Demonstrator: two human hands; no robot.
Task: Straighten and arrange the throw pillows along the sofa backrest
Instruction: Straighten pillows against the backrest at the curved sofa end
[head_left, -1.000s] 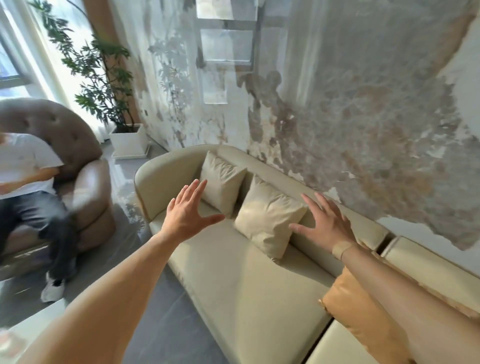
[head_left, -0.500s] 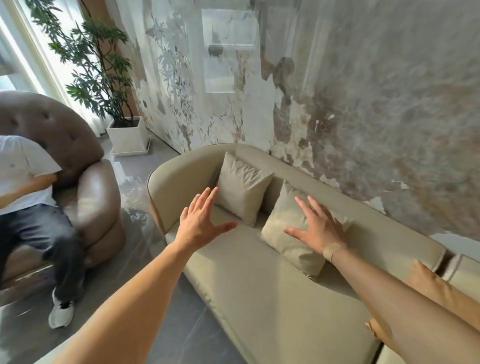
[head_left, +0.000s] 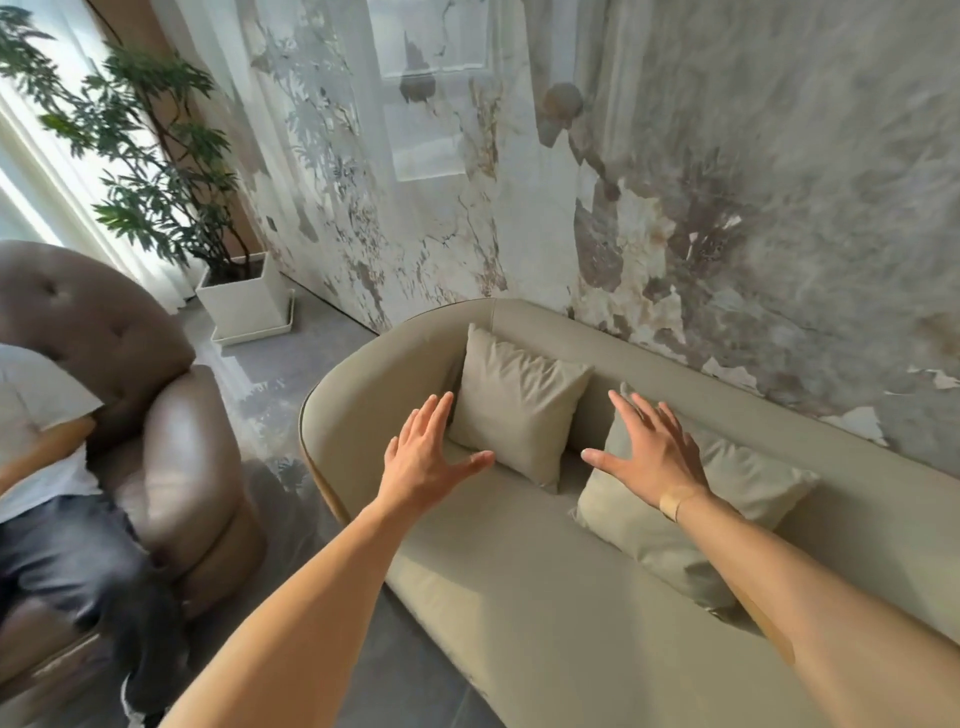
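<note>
Both hands are spread flat with fingers extended and nothing gripped. The left hand (head_left: 426, 457) hovers over the seat of the beige sofa (head_left: 519, 597), its fingertips just beside the lower left edge of the far throw pillow (head_left: 517, 405); whether they touch the fabric cannot be told. The right hand (head_left: 649, 452) lies over the upper left part of the near throw pillow (head_left: 727, 499), seemingly resting on it, with a strip of tape at the wrist.

The far pillow stands between the two hands and slightly beyond them, propped nearly upright in the corner where the curved armrest meets the backrest (head_left: 727, 384). It faces out over the seat, and its upper edge runs along the backrest line. The near pillow sits under and to the right of the right hand, slumped: its face tilts upward, its long axis runs diagonally from the backrest down toward the front of the seat, and its lower corner points toward the right forearm.

Both pillows look light and soft, with creased, smooth fabric that gives under a palm. They should lift easily and are not fragile, but a flat push will likely dent them rather than move them. Pinching opposite side edges or two top corners looks like the surest hold for standing the slumped one up against the backrest.
</note>
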